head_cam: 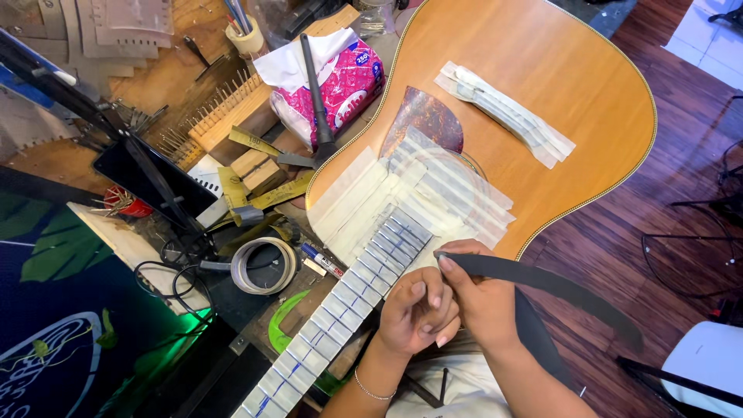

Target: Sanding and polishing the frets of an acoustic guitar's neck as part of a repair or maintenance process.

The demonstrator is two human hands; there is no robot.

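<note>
Centrally, an acoustic guitar (542,85) lying flat on its back across a cluttered table (155,85), body toward upper right of the frame, neck (340,310) running to lower left. Pale masking tape strips (433,193) over the soundhole area and between frets, apparently shielding wood and leaving only metal bare. Right hand (484,298), at lower centre, pinching the end of a long dark flat strip (542,282), thumb and forefinger pressed together on it, tip resting just beside the last frets. Left hand (418,313) curled loosely against the right, fingers folded, seemingly steadying the grip; holding nothing visible. More folded tape (507,112) on the guitar top near the bridge. Hammer (317,101) across a pink tissue pack (340,85), tape roll (263,265) and marker (321,261) left of the neck, within easy reach
</note>
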